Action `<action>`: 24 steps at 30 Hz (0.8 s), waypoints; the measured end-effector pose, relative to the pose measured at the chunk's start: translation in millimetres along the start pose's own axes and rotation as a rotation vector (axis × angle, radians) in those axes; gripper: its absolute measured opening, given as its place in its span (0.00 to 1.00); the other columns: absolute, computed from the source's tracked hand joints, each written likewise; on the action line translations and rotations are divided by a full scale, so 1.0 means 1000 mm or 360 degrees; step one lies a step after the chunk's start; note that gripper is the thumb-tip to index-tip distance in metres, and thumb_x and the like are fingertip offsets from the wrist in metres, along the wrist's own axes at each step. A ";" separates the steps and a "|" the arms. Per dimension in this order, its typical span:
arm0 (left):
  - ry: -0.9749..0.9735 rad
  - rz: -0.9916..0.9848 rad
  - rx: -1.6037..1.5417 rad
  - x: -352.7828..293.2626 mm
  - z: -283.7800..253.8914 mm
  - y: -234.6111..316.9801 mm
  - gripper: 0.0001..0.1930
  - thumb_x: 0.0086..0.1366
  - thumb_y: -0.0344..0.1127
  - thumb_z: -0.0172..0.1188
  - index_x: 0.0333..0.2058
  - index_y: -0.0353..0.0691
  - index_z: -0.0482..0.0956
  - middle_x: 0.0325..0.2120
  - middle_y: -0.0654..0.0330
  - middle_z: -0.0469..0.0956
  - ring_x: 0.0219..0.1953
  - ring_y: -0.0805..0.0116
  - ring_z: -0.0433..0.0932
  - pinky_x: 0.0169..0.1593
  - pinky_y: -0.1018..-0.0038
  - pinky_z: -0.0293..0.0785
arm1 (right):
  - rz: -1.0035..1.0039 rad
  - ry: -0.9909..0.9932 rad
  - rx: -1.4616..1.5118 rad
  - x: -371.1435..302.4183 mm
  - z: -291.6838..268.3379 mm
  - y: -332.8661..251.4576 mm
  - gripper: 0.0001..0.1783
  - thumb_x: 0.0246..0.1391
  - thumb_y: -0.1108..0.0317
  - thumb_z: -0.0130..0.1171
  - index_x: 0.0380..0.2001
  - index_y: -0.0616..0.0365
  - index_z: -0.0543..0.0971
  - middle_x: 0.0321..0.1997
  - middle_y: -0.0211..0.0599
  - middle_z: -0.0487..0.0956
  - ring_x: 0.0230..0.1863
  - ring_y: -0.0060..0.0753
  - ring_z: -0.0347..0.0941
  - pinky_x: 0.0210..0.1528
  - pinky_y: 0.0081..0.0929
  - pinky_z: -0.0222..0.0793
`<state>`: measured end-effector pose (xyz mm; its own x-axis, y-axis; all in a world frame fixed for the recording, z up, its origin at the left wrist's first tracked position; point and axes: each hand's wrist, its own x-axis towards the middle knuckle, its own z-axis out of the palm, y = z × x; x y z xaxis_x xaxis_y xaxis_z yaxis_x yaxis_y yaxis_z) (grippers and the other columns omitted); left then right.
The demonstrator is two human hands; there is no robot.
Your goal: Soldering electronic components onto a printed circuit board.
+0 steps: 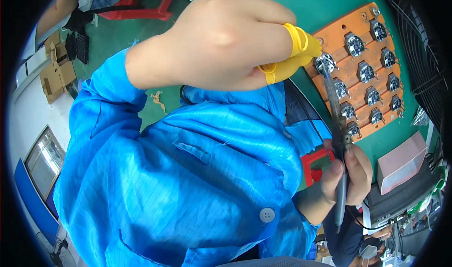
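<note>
My left hand [221, 41] reaches in from the left, its thumb and finger pinched together in yellow finger cots [297, 45]. Whatever the pinch holds is hidden. Those fingertips are right beside a small round metal part [325, 63] at the near-left edge of an orange board [338, 28]. In my right hand [355, 175] is a soldering iron [340, 140], gripped by its dark handle. Its tip points up to that same round part and seems to touch it. Several similar round parts with thin wire leads [366, 72] sit in rows on the board.
The board lies on a green table mat [301, 1]. Black cables [419, 50] run along the right, above a pale pink open box [402, 165]. A red stool [136, 5] and cardboard boxes [56, 74] stand on the floor at left. Another person's arm [59, 8] shows at upper left.
</note>
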<state>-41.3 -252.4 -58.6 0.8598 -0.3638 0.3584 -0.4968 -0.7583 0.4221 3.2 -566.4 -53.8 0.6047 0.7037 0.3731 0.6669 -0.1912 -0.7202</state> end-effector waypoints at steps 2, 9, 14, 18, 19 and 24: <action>-0.0017 -0.0025 0.0025 -0.001 0.003 0.000 0.11 0.45 0.26 0.74 0.28 0.37 0.82 0.27 0.55 0.78 0.24 0.67 0.79 0.24 0.78 0.75 | -0.0020 -0.0027 -0.0107 0.003 0.004 0.002 0.15 0.60 0.68 0.60 0.40 0.71 0.72 0.35 0.58 0.78 0.23 0.46 0.81 0.25 0.29 0.79; 0.0267 0.0125 -0.0088 0.004 0.011 -0.007 0.12 0.45 0.28 0.75 0.29 0.35 0.82 0.28 0.54 0.78 0.24 0.65 0.79 0.24 0.77 0.76 | 0.0010 0.0018 -0.0138 0.007 0.006 -0.001 0.14 0.59 0.69 0.60 0.40 0.72 0.72 0.34 0.57 0.79 0.24 0.46 0.82 0.25 0.29 0.79; 0.0221 0.0088 -0.0059 0.003 0.009 -0.007 0.12 0.46 0.29 0.75 0.29 0.35 0.82 0.28 0.54 0.78 0.24 0.65 0.79 0.25 0.76 0.76 | 0.0028 0.0016 -0.0075 0.014 0.006 -0.002 0.14 0.59 0.69 0.60 0.40 0.72 0.72 0.31 0.58 0.79 0.23 0.45 0.81 0.24 0.29 0.78; 0.0226 0.0072 -0.0145 0.007 0.004 -0.007 0.13 0.48 0.29 0.72 0.33 0.34 0.82 0.25 0.57 0.75 0.21 0.67 0.76 0.22 0.76 0.72 | 0.0055 0.0139 -0.0049 0.008 0.009 -0.002 0.15 0.55 0.66 0.63 0.38 0.67 0.76 0.29 0.49 0.80 0.24 0.41 0.79 0.23 0.29 0.75; 0.0182 0.0015 -0.0189 0.011 -0.001 -0.005 0.12 0.49 0.29 0.70 0.34 0.34 0.82 0.23 0.58 0.73 0.20 0.68 0.74 0.20 0.75 0.71 | 0.0053 0.0132 -0.0079 0.008 0.008 -0.003 0.14 0.54 0.66 0.63 0.37 0.67 0.77 0.29 0.49 0.80 0.24 0.41 0.78 0.23 0.29 0.75; 0.0084 -0.0115 -0.0292 0.019 -0.011 -0.003 0.11 0.52 0.30 0.63 0.35 0.35 0.81 0.19 0.64 0.66 0.15 0.71 0.69 0.16 0.75 0.67 | 0.0128 0.0180 -0.0054 0.009 0.008 -0.003 0.14 0.53 0.65 0.64 0.35 0.67 0.78 0.30 0.50 0.80 0.24 0.42 0.78 0.24 0.30 0.75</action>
<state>-24.3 -250.9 -43.3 0.8891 -0.2791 0.3628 -0.4512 -0.6685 0.5912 3.1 -554.6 -53.0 0.7008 0.6037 0.3800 0.6274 -0.2680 -0.7312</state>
